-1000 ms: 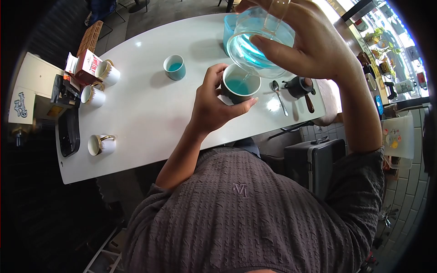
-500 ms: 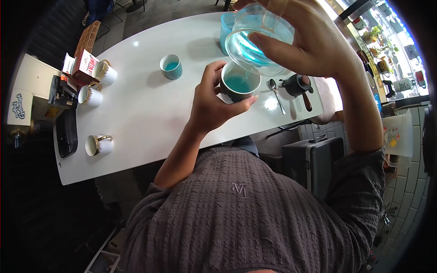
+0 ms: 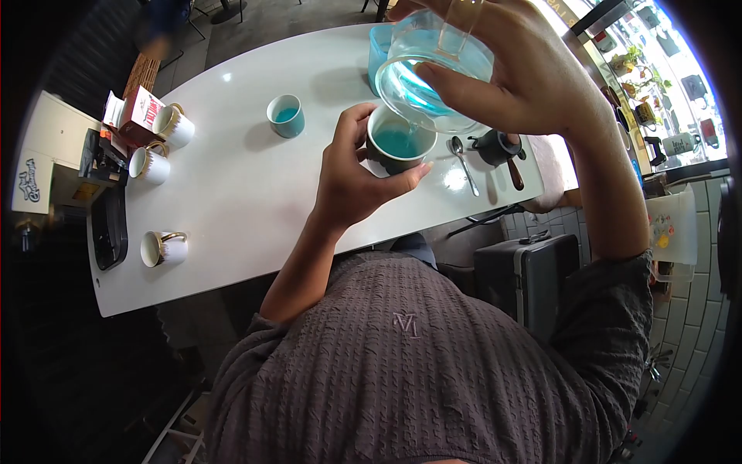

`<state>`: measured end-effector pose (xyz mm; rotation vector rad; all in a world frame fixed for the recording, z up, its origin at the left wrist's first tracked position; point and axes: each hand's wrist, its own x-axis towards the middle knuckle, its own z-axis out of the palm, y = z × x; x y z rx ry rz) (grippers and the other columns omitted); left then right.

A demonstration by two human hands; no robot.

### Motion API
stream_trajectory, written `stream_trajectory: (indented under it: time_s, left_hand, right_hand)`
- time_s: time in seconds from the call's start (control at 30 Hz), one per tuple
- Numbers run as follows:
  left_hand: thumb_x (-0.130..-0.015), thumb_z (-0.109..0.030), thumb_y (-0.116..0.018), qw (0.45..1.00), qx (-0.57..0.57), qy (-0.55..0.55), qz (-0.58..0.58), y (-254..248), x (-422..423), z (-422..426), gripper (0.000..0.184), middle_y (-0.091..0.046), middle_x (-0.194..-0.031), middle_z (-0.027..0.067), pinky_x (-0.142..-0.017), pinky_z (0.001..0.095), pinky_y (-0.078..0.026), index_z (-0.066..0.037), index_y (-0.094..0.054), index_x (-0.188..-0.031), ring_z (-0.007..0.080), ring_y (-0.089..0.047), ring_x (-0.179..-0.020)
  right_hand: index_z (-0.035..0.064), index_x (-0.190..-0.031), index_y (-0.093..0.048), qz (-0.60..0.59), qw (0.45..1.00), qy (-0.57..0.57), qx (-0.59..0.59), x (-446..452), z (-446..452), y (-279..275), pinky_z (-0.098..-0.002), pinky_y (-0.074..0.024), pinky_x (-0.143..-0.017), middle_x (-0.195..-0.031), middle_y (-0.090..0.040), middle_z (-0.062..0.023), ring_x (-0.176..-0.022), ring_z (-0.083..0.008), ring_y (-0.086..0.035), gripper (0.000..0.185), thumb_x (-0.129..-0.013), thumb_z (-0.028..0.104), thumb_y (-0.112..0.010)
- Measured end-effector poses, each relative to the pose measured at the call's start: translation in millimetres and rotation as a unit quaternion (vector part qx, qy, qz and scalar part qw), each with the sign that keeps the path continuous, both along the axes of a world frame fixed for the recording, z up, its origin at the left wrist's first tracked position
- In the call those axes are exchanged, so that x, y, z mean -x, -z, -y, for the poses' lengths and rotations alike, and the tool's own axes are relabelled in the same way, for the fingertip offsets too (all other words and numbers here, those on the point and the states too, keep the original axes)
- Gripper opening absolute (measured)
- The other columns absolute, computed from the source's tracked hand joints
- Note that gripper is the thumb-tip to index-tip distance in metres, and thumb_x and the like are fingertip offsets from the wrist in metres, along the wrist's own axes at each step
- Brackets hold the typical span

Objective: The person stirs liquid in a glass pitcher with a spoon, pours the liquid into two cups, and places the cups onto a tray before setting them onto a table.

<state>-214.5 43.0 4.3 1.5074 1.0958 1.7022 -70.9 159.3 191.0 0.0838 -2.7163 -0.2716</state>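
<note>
My left hand [image 3: 348,189] is wrapped around a paper-style cup [image 3: 386,120], pale inside, with blue liquid in it. The cup is held near the table's front edge. Above it, my right hand [image 3: 522,85] grips a clear pitcher [image 3: 425,46] tilted over the cup, its rim close to the cup's far right side. Blue liquid sits in the pitcher, and a thin clear stream runs down into the cup. Part of the pitcher is hidden behind my right fingers. To the left stands a light blue cup [image 3: 289,126] with blue liquid inside.
On the white table [image 3: 224,178] are a spoon [image 3: 465,166] and a small dark pot [image 3: 491,148] with a wooden handle. A blue container [image 3: 377,58] stands behind the pitcher. Several white mugs [image 3: 176,127], a red box [image 3: 141,112] and a black tray [image 3: 110,232] lie left.
The pour carries on, and the liquid in the held cup looks slightly higher. The view has shifted a little. A blurred dark shape has come into view at the upper left.
</note>
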Motion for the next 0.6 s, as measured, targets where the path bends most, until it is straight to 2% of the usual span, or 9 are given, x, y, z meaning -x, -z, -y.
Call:
stream_trajectory:
  time_s: [0.27,0.3,0.37,0.47,0.5,0.57,0.6]
  left_hand:
    - [-0.070,-0.015,-0.086,1.000,0.003,0.003,0.007,-3,-1,2,0.071,-0.068,-0.107,0.0141,-0.083,0.0290,-0.056,0.001,-0.043,-0.124,0.0177,-0.069,-0.096]
    - [-0.070,-0.015,-0.086,1.000,0.003,0.003,0.007,-4,-1,3,0.071,-0.068,-0.107,0.0141,-0.083,0.0290,-0.056,0.001,-0.043,-0.124,0.0177,-0.069,-0.096]
    - [-0.070,-0.009,-0.085,0.998,0.054,0.036,-0.007,-8,1,5,0.078,-0.055,-0.120,0.0169,-0.093,0.0358,-0.055,0.003,-0.037,-0.130,0.0240,-0.062,-0.111]
    - [-0.070,-0.009,-0.086,0.998,0.055,0.034,-0.010,-9,1,5,0.078,-0.055,-0.120,0.0169,-0.094,0.0359,-0.055,0.003,-0.038,-0.130,0.0238,-0.062,-0.111]
    - [-0.070,-0.009,-0.086,0.998,0.054,0.035,-0.010,-8,0,5,0.078,-0.055,-0.120,0.0169,-0.094,0.0359,-0.055,0.003,-0.038,-0.130,0.0238,-0.062,-0.111]
    - [-0.070,-0.016,-0.087,1.000,0.012,0.003,-0.011,-6,-2,3,0.072,-0.068,-0.107,0.0153,-0.083,0.0299,-0.056,0.001,-0.043,-0.124,0.0185,-0.069,-0.096]
    - [-0.070,-0.016,-0.087,1.000,0.012,0.003,-0.011,-6,-1,3,0.072,-0.068,-0.107,0.0153,-0.083,0.0299,-0.056,0.001,-0.043,-0.124,0.0185,-0.069,-0.096]
  right_hand:
    - [-0.0147,-0.139,-0.041,-0.002,1.000,0.008,0.007,-3,2,-1,-0.0454,-0.0360,-0.103,-0.093,-0.070,-0.0190,-0.090,-0.0303,-0.066,0.072,-0.089,0.035,-0.057]
    - [-0.0142,-0.140,-0.040,-0.032,0.999,-0.027,0.004,-2,-4,4,-0.0457,-0.0360,-0.103,-0.092,-0.070,-0.0187,-0.090,-0.0307,-0.065,0.073,-0.088,0.034,-0.057]
    - [-0.0138,-0.141,-0.040,-0.062,0.996,-0.062,0.000,-1,-6,6,-0.0461,-0.0361,-0.103,-0.091,-0.069,-0.0183,-0.090,-0.0311,-0.065,0.073,-0.088,0.034,-0.058]
    - [-0.0138,-0.141,-0.039,-0.019,0.999,-0.020,-0.034,-4,1,-2,-0.0466,-0.0362,-0.103,-0.088,-0.069,-0.0174,-0.090,-0.0315,-0.064,0.074,-0.088,0.034,-0.058]
    - [-0.0138,-0.141,-0.040,-0.006,1.000,-0.002,-0.012,-5,6,-5,-0.0469,-0.0363,-0.103,-0.086,-0.069,-0.0167,-0.091,-0.0313,-0.064,0.074,-0.088,0.035,-0.058]
    - [-0.0137,-0.141,-0.040,0.007,1.000,0.016,0.009,-5,11,-9,-0.0471,-0.0364,-0.103,-0.085,-0.069,-0.0161,-0.091,-0.0311,-0.064,0.074,-0.089,0.035,-0.059]
    - [-0.0139,-0.140,-0.041,0.006,1.000,0.018,0.003,-5,12,-10,-0.0471,-0.0364,-0.103,-0.085,-0.069,-0.0160,-0.091,-0.0309,-0.064,0.073,-0.089,0.035,-0.059]
